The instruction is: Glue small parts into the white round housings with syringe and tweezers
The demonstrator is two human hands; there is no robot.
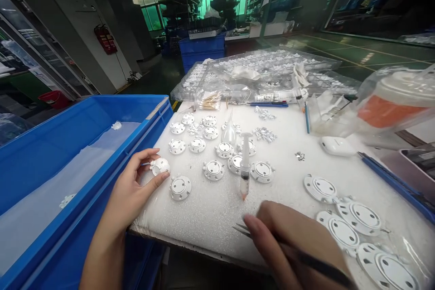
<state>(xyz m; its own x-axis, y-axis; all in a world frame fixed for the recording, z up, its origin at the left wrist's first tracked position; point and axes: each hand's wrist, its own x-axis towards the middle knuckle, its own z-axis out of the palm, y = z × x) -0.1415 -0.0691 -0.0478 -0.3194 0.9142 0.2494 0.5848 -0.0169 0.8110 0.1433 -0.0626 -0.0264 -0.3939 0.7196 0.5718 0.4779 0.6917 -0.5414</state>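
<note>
Between the thumb and fingers of my left hand (131, 190) is a small white part (159, 167), held at the left edge of the foam-covered table (204, 217). My right hand (292, 240) grips dark tweezers (311, 260), their tips pointing left over the foam. A syringe (244, 167) with a dark plunger end stands upright just beyond the tweezer tips. Around it lie several round white discs (214, 170) with grey dots. One disc (180, 188) lies just right of my left hand. More discs (340, 231) lie at the right, near my right hand.
A blue bin (84, 145) holding a few white parts adjoins the table's left side. Cotton swabs (210, 100), a clear dropper bottle (229, 133) and trays of small parts (265, 65) lie farther back. At right are a white case (337, 146) and a bagged tub (397, 99).
</note>
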